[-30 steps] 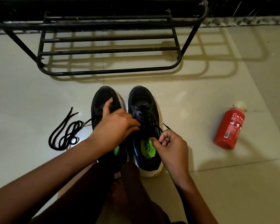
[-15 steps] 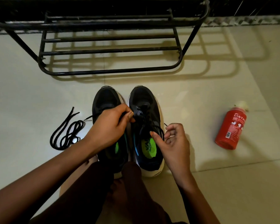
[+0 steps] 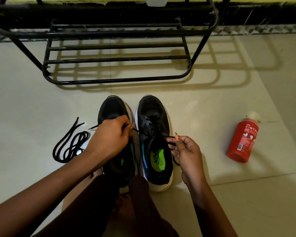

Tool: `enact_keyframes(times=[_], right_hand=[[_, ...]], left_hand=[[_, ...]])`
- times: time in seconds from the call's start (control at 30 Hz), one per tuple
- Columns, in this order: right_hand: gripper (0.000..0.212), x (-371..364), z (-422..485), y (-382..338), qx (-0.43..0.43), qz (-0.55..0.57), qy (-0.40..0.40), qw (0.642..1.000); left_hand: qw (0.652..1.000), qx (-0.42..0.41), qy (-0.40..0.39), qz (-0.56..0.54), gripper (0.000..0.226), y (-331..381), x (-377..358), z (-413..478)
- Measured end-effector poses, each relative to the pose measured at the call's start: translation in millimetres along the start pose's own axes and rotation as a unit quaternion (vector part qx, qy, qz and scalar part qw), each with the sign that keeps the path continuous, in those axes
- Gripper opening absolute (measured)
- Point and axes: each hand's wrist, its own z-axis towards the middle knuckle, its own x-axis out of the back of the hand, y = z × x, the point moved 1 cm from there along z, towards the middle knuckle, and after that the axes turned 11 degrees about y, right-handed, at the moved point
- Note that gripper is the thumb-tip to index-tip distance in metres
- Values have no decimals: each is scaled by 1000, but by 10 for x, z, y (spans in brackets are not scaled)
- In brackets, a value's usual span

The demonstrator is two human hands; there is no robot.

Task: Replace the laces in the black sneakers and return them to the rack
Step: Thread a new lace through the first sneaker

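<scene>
Two black sneakers stand side by side on the floor, toes pointing away from me. The right sneaker (image 3: 153,142) has a green insole and a black lace (image 3: 156,129) threaded through its eyelets. My left hand (image 3: 109,139) hovers over the left sneaker (image 3: 113,108) and pinches one end of that lace. Beside the right sneaker, my right hand (image 3: 184,151) pinches the other lace end. A loose black lace (image 3: 70,144) lies coiled on the floor left of the shoes.
A black metal shoe rack (image 3: 116,48) stands just beyond the sneakers, its low shelf bare. A red bottle (image 3: 243,139) lies on the tiled floor to the right. My knees fill the bottom of the view.
Both hands have drawn apart, pulling the lace ends outward from the right sneaker. My right hand moved right and now pinches a lace tip.
</scene>
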Motion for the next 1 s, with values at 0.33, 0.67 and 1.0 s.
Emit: enact_keyframes(times=[0.33,0.67,1.0], right_hand=[[11,245,-107,-409,80,-14,2,997],[23,426,-349,-1389,69,104,-156,980],[14,424,-821,-2114,234,89,-171,953]], left_hand=[[997,-63,7,38,11,141,418,103],[981,-179,69,-16,13,726,1271,272],[944,-301,132,-10,17,1387,1793,198]])
